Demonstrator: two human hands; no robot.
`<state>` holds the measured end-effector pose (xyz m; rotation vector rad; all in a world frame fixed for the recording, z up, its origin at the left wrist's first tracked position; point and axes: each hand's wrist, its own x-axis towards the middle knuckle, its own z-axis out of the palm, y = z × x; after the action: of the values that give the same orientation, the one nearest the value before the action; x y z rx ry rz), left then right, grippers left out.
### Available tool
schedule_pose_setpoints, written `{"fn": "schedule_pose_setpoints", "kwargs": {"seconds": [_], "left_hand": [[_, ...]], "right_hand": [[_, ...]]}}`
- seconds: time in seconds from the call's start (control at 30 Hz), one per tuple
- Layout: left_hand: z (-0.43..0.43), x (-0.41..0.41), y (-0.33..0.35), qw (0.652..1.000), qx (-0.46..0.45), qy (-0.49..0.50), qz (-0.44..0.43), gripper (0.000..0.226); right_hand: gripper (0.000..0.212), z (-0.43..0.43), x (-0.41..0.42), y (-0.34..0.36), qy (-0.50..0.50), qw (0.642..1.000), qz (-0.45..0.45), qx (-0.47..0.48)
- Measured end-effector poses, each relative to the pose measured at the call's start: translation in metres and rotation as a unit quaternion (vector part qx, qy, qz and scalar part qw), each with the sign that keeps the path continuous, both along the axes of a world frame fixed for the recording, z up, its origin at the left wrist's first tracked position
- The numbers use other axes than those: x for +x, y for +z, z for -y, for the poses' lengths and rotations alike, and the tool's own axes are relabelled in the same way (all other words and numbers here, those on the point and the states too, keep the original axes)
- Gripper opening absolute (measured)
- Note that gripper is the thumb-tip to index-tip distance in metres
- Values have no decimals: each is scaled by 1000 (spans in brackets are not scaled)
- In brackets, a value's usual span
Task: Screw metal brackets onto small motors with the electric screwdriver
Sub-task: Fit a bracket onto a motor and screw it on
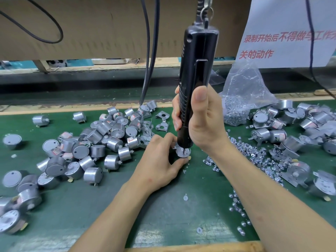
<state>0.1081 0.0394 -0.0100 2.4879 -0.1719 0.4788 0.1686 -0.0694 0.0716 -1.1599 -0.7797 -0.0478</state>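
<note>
Mid-job: right hand grips screwdriver, left hand pinches motor; big undone pile left, finished ones w/ brackets on right.

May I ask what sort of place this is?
Probably a factory assembly bench: heaps of small silver cylindrical motors on a green mat, a hanging black electric screwdriver, a clear bag of metal fasteners.

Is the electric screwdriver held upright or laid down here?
Upright. The right hand grips the electric screwdriver near vertical, bit down on the motor the left hand holds.
</note>
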Motion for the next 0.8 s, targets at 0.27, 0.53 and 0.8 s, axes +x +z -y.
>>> {"fn": "schedule_pose_setpoints", "kwargs": {"seconds": [0.27, 0.53, 0.8], "left_hand": [[1, -1, -1, 1000, -6, 8, 2, 44], [2, -2, 0, 1000, -8, 23, -4, 42], [4, -2, 1, 999, -11, 29, -9, 37]], "right_hand": [[87, 0, 1, -1, -6, 1000, 13, -5], [85, -1, -1, -1, -18, 1000, 17, -12], [57, -1, -3, -1, -65, 998, 12, -12]]}}
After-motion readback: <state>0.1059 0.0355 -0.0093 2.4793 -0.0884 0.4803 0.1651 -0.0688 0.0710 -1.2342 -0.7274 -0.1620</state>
